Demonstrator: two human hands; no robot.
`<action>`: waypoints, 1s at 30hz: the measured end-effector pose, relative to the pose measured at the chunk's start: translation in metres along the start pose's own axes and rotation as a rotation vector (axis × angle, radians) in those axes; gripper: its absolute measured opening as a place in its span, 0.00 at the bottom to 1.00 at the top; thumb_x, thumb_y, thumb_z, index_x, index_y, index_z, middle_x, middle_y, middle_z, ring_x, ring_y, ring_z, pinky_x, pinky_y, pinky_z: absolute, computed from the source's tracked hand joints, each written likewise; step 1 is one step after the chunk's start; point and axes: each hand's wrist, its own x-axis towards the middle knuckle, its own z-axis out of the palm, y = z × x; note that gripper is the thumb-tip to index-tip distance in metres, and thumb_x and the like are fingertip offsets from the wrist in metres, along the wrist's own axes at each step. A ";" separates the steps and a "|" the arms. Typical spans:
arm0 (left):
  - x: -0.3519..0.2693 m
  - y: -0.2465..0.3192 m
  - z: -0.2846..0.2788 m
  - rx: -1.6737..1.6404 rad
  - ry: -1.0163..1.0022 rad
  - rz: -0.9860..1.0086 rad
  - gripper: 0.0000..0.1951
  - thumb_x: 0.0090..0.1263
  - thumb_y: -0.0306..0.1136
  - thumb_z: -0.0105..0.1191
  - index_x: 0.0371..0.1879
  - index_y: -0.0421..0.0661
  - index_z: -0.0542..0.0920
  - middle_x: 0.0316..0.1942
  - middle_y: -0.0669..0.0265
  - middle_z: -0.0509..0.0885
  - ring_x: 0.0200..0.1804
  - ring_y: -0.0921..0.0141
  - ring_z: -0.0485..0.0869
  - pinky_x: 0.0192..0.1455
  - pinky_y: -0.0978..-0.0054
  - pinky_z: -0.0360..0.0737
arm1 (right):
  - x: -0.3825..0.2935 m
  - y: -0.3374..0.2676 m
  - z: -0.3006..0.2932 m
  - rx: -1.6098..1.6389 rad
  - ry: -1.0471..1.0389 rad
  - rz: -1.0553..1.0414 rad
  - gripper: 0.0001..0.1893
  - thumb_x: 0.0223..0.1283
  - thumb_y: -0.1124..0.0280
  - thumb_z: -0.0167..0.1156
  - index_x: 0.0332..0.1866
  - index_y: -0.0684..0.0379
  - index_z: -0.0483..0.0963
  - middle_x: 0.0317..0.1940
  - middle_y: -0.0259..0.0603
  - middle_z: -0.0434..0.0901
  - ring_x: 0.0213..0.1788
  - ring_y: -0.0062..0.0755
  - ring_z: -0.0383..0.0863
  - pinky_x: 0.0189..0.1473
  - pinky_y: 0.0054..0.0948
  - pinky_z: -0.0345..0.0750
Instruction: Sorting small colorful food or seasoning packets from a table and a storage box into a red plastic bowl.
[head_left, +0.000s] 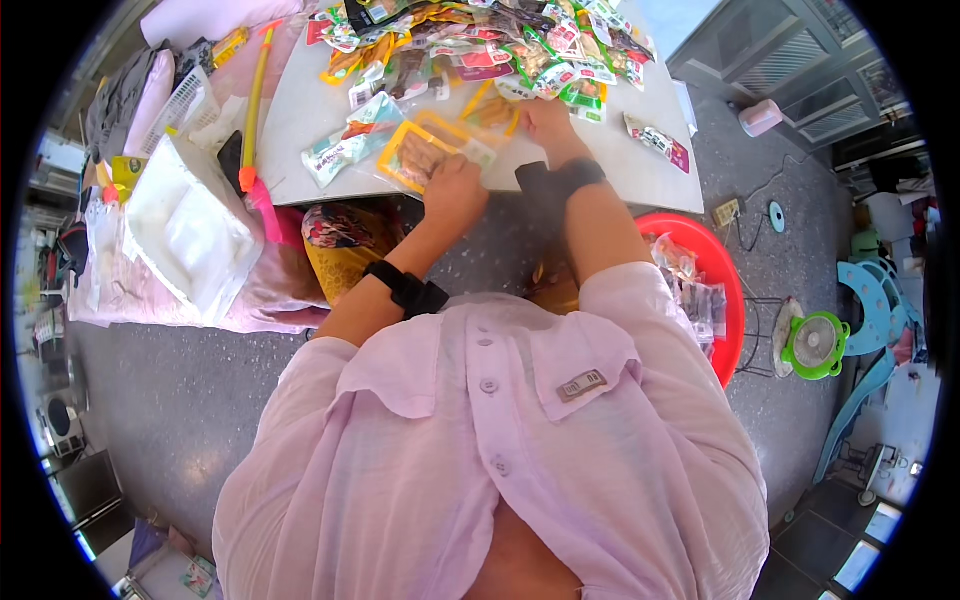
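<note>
Near the table's front edge, my left hand is closed on the lower edge of a clear, yellow-bordered food packet with light brown pieces inside. Further up and to the right is my right hand, blurred, its fingers curled at the edge of a second yellow-bordered packet, also blurred. Left of my left hand lies a white and pale-blue snack packet. Beyond both hands spreads a heap of mixed vacuum-sealed snack packets. A single printed packet rests apart on the right.
The white table stands before me. A red plastic basin holding packets is at my right, with a green fan beyond it. On my left, a large white bag and a yellow tube with orange ends lie on pink cloth.
</note>
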 end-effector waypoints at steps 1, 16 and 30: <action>0.000 -0.001 0.001 0.008 0.039 0.016 0.03 0.42 0.26 0.45 0.16 0.41 0.70 0.26 0.59 0.70 0.31 0.58 0.71 0.32 0.65 0.69 | 0.001 -0.005 0.003 0.074 -0.013 0.129 0.06 0.38 0.74 0.50 0.12 0.58 0.65 0.08 0.33 0.66 0.11 0.22 0.65 0.12 0.23 0.61; 0.000 -0.001 0.000 -0.039 0.047 -0.013 0.03 0.43 0.26 0.44 0.18 0.41 0.68 0.26 0.58 0.70 0.32 0.57 0.70 0.33 0.64 0.68 | -0.007 -0.044 0.041 -0.606 0.048 0.191 0.21 0.39 0.64 0.54 0.39 0.66 0.63 0.36 0.54 0.71 0.42 0.46 0.70 0.41 0.35 0.67; -0.001 0.003 -0.014 -0.352 0.037 -0.154 0.04 0.49 0.28 0.43 0.21 0.42 0.69 0.25 0.57 0.71 0.33 0.57 0.69 0.34 0.64 0.67 | -0.098 -0.086 -0.065 0.180 0.040 0.166 0.10 0.46 0.78 0.48 0.37 0.65 0.67 0.25 0.34 0.70 0.24 0.18 0.70 0.22 0.16 0.70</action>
